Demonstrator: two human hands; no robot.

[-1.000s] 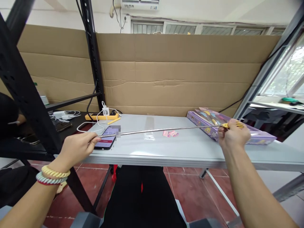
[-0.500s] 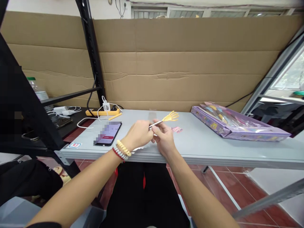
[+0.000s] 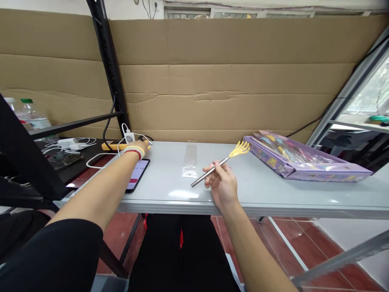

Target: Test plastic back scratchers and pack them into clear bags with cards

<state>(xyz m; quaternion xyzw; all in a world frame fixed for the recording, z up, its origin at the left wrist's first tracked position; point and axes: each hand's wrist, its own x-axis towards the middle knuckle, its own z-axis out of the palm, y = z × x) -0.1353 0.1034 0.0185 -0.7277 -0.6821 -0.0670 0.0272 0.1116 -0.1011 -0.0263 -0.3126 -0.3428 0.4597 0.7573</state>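
My right hand (image 3: pixel 224 184) grips a back scratcher (image 3: pixel 211 172) with a silver metal rod and a yellow hand-shaped head. It is held above the table, tilted with its head up and to the right; the rod is short. Stretched to the far left, my left hand (image 3: pixel 142 146) is over the spot by the power strip where a yellow stick lay. Its fingers are mostly hidden behind the hand. Below my left wrist lies a phone (image 3: pixel 138 175), partly covered by my forearm. A clear plastic sleeve (image 3: pixel 190 160) lies flat between my hands.
A purple box (image 3: pixel 306 162) with clear packaging stands on the table's right side. The yellow power strip (image 3: pixel 111 145) with a white charger (image 3: pixel 129 136) and cable is at the back left. A black shelf post (image 3: pixel 106 61) rises there. Cardboard (image 3: pixel 212 77) walls the back.
The back scratcher, stretched long between both hands, was pushed short. My left hand then let go of it and moved left to the power strip; my right hand keeps it.
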